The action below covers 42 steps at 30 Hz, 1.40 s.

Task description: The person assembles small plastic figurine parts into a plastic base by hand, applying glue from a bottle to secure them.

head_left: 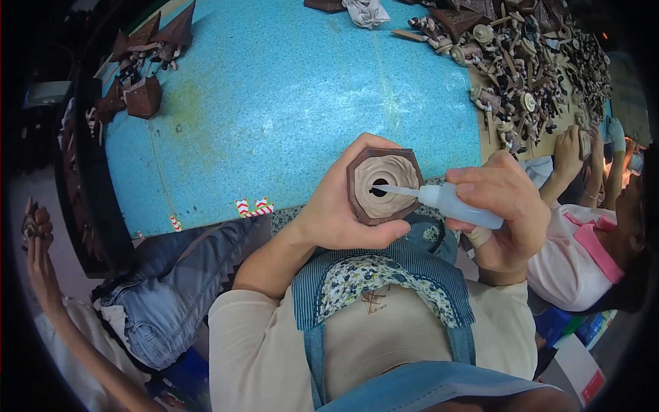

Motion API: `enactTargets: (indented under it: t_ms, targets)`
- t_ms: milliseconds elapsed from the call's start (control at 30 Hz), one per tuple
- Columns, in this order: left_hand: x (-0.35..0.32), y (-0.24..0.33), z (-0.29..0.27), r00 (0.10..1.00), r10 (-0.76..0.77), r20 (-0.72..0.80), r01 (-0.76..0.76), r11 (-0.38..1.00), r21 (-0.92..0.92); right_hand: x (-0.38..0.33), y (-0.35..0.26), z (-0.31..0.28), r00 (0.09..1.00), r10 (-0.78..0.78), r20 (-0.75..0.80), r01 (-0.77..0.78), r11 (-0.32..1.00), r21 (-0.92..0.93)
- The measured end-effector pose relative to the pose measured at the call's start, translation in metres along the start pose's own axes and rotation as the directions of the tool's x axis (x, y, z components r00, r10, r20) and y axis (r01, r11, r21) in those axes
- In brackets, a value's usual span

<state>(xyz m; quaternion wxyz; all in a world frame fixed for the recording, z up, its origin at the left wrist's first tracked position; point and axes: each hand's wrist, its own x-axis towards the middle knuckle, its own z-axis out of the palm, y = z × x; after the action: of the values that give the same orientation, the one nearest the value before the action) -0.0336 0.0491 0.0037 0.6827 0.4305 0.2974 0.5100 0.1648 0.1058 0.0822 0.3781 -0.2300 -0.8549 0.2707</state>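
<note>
My left hand (336,206) is wrapped round a brown hexagonal piece (367,158) with a beige, rippled, bowl-like face and a dark hole in its middle. That face is turned up toward me, near the table's front edge. In my right hand (511,202) is a translucent squeeze bottle (470,208) with a long thin nozzle, lying sideways between thumb and fingers. The nozzle reaches over the beige face, and its tip is at the dark hole. Whether any liquid comes out is too small to tell.
Small painted figures and parts (518,89) lie heaped at the right on a tan board. Brown pointed pieces (141,41) stand at the far left of the blue table (288,89). Crumpled white material (366,12) lies at the back. People sit on both sides, a co-worker's hand (568,154) at right.
</note>
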Motion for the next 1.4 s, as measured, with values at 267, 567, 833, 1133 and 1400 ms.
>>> enactTargets:
  t_ms: [267,567,833,1133,1400]
  targets:
    - [0.001,0.000,0.003,1.000,-0.028,-0.009,0.028,1.000,-0.012,-0.001,0.000,-0.004,1.000,-0.001,0.024,0.001,1.000,-0.011]
    - [0.001,0.003,0.008,0.988,-0.133,-0.078,0.132,0.991,-0.015,-0.010,0.007,-0.006,0.997,0.072,0.009,-0.073,0.996,0.048]
    - [-0.003,0.034,0.001,0.967,-0.107,-0.231,0.216,0.825,0.522,-0.020,0.043,0.009,0.860,0.506,-0.066,-0.353,0.684,0.639]
    - [-0.006,0.046,-0.023,0.838,0.516,-0.175,-0.015,0.341,0.940,0.047,0.095,0.069,0.952,0.306,-0.008,-0.291,0.913,0.288]
    - [-0.003,0.037,-0.035,0.659,0.706,-0.259,-0.141,0.454,0.880,0.079,0.107,0.050,1.000,-0.004,0.031,0.019,0.849,-0.527]
